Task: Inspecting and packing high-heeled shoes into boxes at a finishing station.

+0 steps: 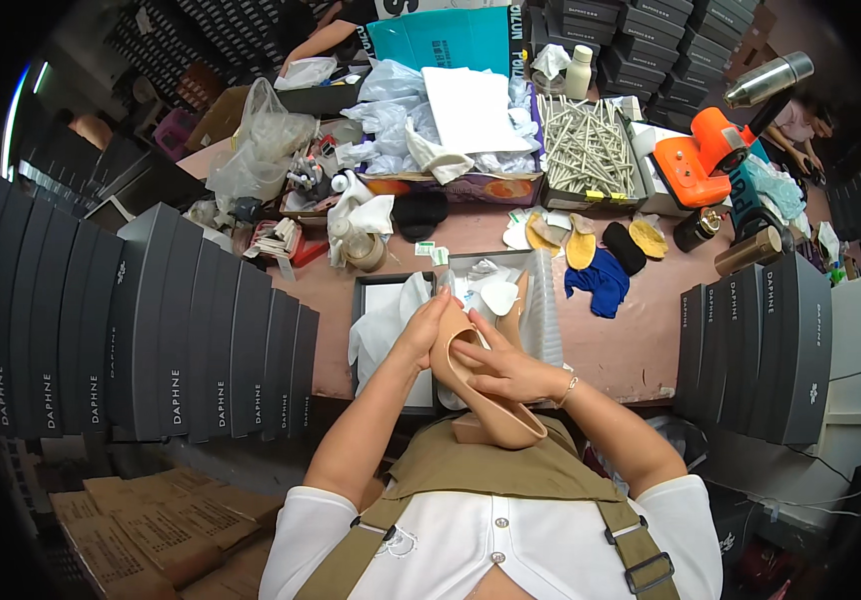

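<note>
I hold a beige pointed high-heel shoe (pixel 496 408) close to my chest, toe toward me. My left hand (pixel 423 328) grips its heel end from the left side. My right hand (pixel 501 368) lies across the shoe's opening with the fingers reaching inside. Just beyond the hands an open dark shoe box (pixel 363 300) holds white tissue paper (pixel 383 322), and its neighbouring half holds a second beige shoe (pixel 513 312) and a white insert (pixel 499 296).
Rows of dark shoe boxes stand on edge at the left (pixel 181 330) and right (pixel 771 340). The brown table (pixel 631 340) carries a blue cloth (pixel 599 282), yellow pads, plastic bags, a tray of sticks (pixel 587 148) and an orange tool (pixel 699 158). Another person's arm (pixel 323 42) shows at the far side.
</note>
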`<action>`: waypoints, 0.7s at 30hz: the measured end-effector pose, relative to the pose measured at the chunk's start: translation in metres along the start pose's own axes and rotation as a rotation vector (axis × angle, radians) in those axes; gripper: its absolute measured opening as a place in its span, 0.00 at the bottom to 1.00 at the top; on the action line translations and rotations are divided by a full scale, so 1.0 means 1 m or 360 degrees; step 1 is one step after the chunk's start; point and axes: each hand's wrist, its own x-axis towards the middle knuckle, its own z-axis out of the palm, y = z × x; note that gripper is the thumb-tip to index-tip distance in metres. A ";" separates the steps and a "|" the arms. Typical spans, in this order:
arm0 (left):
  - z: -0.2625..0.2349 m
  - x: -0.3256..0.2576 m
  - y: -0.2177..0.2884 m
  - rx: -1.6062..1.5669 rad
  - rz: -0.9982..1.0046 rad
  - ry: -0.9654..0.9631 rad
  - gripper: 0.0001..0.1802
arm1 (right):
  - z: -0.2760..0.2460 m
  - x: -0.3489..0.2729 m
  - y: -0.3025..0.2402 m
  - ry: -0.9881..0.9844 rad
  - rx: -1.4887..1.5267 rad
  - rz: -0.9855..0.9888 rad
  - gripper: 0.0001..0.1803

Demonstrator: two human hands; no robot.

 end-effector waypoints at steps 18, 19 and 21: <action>0.008 -0.024 -0.005 0.0147 0.0086 0.0235 0.20 | 0.059 0.046 0.008 0.0487 -0.0867 0.0373 0.22; 0.010 -0.026 -0.003 0.0154 0.0094 0.0194 0.20 | 0.060 0.041 0.004 0.0540 -0.0850 0.0380 0.22; 0.017 -0.032 0.001 0.0166 0.0109 0.0120 0.19 | 0.057 0.034 -0.004 0.0537 -0.0842 0.0394 0.22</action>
